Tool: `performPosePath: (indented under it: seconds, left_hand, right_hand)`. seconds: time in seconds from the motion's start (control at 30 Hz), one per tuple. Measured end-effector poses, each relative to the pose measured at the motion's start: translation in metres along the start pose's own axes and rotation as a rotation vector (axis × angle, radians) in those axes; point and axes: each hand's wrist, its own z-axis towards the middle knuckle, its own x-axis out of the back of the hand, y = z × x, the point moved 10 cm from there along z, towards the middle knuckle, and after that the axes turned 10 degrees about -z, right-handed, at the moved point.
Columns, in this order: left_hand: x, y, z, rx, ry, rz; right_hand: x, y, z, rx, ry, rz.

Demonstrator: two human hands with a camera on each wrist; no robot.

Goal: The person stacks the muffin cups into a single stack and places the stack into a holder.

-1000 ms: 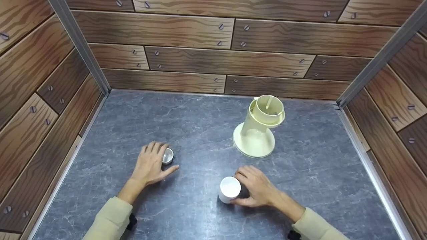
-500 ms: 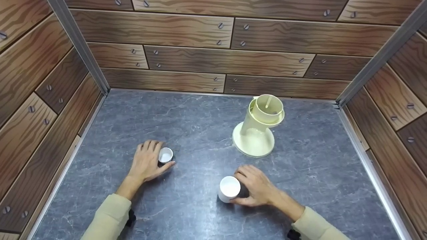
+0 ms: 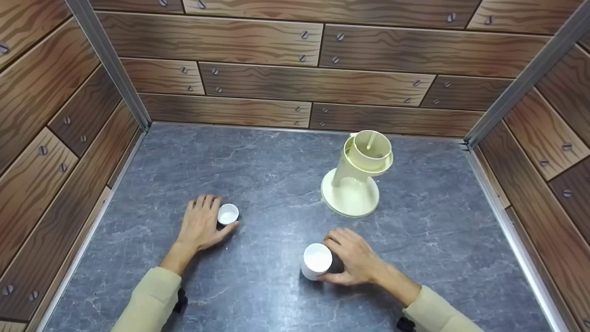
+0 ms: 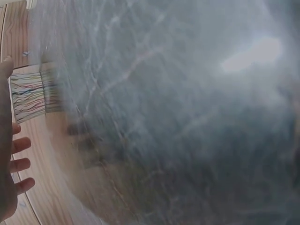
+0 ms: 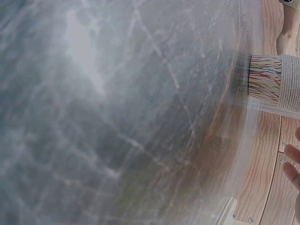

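My left hand (image 3: 200,223) is at a small white cup (image 3: 228,214), its thumb along the near side and its index finger at the left. In the left wrist view, coloured wavy lines run around this small cup (image 4: 28,96), and several fingertips (image 4: 21,145) show beside it. My right hand (image 3: 352,256) grips a taller white cup (image 3: 317,261), thumb on the near side and index finger on the far right. In the right wrist view the taller cup (image 5: 265,77) shows coloured lines low down and white ribbing above; fingertips (image 5: 291,161) appear at the edge.
A pale green stand (image 3: 351,193) with a round base and a cylindrical top rises behind my right hand. The grey marbled tabletop (image 3: 267,175) is walled by wood-patterned panels (image 3: 253,83) at the back and sides, with metal rails (image 3: 507,221) at the edges.
My left hand has shifted slightly left and its thumb has drawn closer to the small cup. That cup has moved a little left, with more of its white inside showing. The right hand stays put.
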Motion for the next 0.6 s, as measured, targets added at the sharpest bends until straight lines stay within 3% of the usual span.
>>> performPosePath:
  seconds: [0.6]
  left_hand:
    - [-0.0001, 0.0035, -0.0018, -0.011, 0.017, 0.004]
  right_hand:
    - [-0.002, 0.0007, -0.0009, -0.002, -0.009, -0.012]
